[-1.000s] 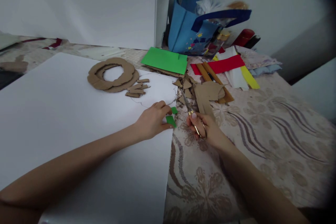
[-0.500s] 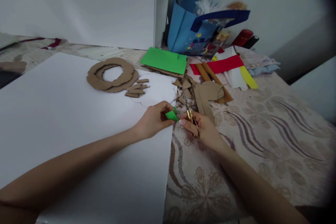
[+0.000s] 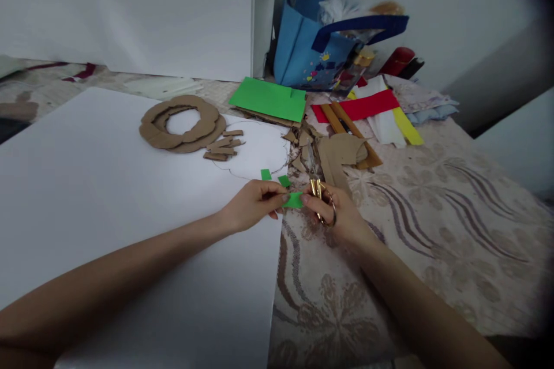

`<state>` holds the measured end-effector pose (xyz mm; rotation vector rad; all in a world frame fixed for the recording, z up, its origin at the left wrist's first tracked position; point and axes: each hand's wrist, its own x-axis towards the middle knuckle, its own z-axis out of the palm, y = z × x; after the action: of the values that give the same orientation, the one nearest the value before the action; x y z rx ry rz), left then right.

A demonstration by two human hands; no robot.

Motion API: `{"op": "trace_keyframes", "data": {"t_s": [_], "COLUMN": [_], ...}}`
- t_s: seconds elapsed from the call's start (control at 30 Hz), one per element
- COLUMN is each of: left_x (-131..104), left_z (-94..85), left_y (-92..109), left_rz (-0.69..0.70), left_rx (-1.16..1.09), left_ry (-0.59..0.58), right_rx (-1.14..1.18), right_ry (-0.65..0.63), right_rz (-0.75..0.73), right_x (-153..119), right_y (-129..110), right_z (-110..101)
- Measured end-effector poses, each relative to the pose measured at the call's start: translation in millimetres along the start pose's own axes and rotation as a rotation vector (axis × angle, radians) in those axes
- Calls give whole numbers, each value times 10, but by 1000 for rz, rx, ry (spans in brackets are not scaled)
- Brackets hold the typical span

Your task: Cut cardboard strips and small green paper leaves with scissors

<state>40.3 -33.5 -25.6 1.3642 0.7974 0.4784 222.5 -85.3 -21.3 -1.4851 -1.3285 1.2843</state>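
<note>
Currently, left hand (image 3: pixel 255 205) and right hand (image 3: pixel 340 209) pinch green strip (image 3: pixel 295 200) just below frame center; right also grips gold-handled scissors (image 3: pixel 317 186). Two green offcuts (image 3: pixel 265 174) apparently done; green sheet (image 3: pixel 267 98), upper center, largely uncut.

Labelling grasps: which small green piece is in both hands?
The small green piece pinched by left hand and right hand; the other two green pieces lie beyond the left hand, unheld.

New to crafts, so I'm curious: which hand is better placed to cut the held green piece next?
Right hand, probably: it holds the scissors. Both pinch the green piece, so the left hand could steady it.
</note>
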Motion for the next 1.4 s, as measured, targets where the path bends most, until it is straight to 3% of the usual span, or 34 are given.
{"op": "trace_keyframes", "data": {"t_s": [0.13,0.23,0.4,0.7,1.4], "left_x": [20,39,42,43,23], "left_z": [-53,-104,-138,-155,-81], "left_y": [-7,20,122,123,111], "left_rz": [13,-4,-57,22,-69], "left_rx": [-95,-233,-433,-514,-544], "left_ry": [98,189,262,296,233], "right_rx": [60,46,-252,-266,-338], "right_ry": [37,-18,-120,-170,-222], "right_rz": [8,19,-40,-21,3], "right_x": [-29,-80,-123,-103,-153], "right_y": [-5,-1,2,4,-99], "right_z": [28,46,47,35,92]}}
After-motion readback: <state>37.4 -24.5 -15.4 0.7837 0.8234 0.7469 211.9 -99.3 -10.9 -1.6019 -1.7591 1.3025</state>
